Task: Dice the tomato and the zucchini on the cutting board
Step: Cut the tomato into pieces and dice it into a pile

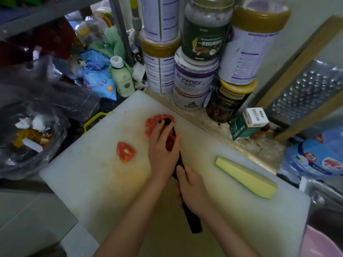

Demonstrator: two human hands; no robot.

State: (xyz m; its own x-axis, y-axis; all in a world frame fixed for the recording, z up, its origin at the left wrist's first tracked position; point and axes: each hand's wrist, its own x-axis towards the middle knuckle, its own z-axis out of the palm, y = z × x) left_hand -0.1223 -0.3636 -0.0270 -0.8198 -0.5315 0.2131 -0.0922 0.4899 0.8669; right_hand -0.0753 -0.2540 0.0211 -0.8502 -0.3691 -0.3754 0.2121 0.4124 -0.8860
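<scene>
Tomato dice (154, 121): heap at upper centre of the white cutting board (92, 182). Tomato wedge (125, 152) uncut to its left; zucchini piece (246, 177) whole at right. Right hand (193, 191) wraps the black knife (193, 221) handle. Left hand (161, 149) lies over the blade, fingers nearly straight. Risk: blade shifts under those fingers, likely a cut.

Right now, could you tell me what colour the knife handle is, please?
Black; the long knife handle shows best in the head view.

"Briffney" reads plainly on the white-and-purple can (193, 84); the small white box (255, 117) perhaps says "KELE".
</scene>
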